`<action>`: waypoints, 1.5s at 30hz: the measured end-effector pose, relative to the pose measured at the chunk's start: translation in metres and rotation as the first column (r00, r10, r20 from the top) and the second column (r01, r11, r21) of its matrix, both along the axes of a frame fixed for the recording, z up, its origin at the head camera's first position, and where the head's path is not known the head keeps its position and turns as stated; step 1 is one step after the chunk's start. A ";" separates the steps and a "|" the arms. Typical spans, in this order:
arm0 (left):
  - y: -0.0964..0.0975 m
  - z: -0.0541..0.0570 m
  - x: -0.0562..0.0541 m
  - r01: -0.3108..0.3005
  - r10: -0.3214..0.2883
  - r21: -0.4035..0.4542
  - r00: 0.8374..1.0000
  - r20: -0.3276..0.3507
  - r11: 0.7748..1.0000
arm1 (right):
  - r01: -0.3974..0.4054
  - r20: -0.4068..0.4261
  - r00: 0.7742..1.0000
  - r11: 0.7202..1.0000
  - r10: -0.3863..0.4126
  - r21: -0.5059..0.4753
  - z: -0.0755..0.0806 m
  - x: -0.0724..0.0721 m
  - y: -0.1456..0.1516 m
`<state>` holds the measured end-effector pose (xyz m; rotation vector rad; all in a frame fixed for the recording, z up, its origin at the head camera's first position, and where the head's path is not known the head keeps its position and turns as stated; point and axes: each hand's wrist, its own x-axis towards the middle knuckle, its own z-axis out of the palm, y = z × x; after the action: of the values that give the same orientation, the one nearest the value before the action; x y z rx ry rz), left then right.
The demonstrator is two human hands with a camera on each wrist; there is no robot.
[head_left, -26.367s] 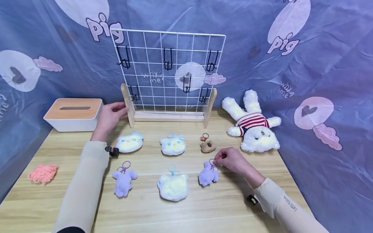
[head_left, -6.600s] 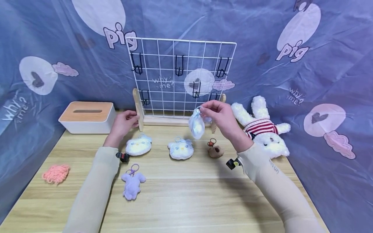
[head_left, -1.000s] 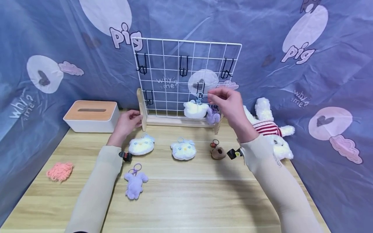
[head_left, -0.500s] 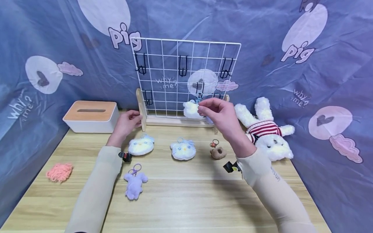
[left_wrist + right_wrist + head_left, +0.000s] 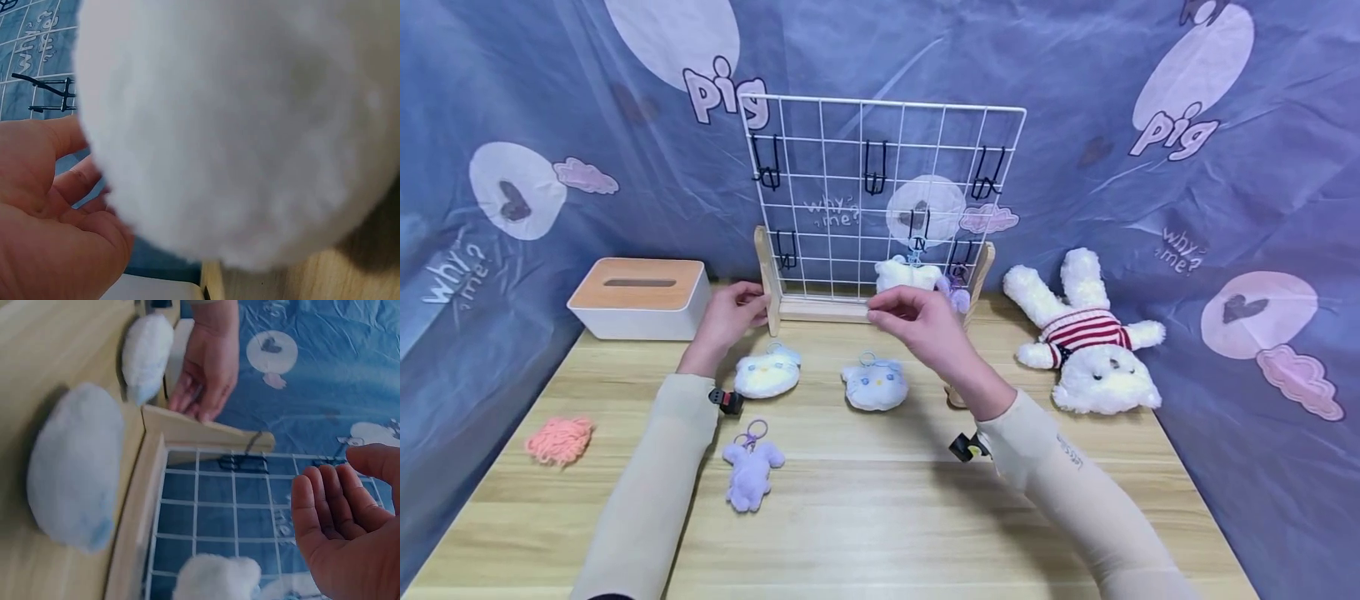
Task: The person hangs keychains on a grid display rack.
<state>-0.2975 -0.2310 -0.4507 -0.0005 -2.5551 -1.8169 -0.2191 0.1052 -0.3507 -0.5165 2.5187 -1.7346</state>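
My left hand [image 5: 727, 321] holds the left wooden post [image 5: 765, 275] of the white wire grid rack [image 5: 838, 287]. My right hand [image 5: 925, 329] hovers before the rack's base with loosely curled fingers and nothing in them; its palm shows bare in the right wrist view. Behind it, a white plush cat-head keychain [image 5: 895, 272] hangs from a lower hook, beside a purple plush keychain [image 5: 959, 298]. Below on the table lie two white cat-head keychains, one in the middle [image 5: 876, 387] and one to the left [image 5: 767, 375]. White plush [image 5: 237, 125] blocks much of the left wrist view.
A purple plush keychain [image 5: 751, 477] lies front left, near pink yarn [image 5: 560, 441]. My right wrist mostly hides a brown keychain [image 5: 955, 398]. A tissue box [image 5: 636, 312] stands at left, a white plush bear [image 5: 1105, 383] lies at right. Several black hooks [image 5: 876, 171] hold nothing.
One purple and one white keychain, earlier on the table's front row, now hang on the rack. Over the last second my right hand moved down and left from the hooks; my left stayed put.
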 end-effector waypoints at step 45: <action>0.001 0.000 0.001 -0.003 0.003 0.027 1.000 -0.014 1.000 | -0.320 0.267 0.925 0.934 0.271 0.158 -0.096 0.028 -0.104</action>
<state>-0.2966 -0.2301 -0.4504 -0.0095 -2.5198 -1.8434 -0.1912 0.0009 -0.4469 -0.5967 2.2701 -1.3333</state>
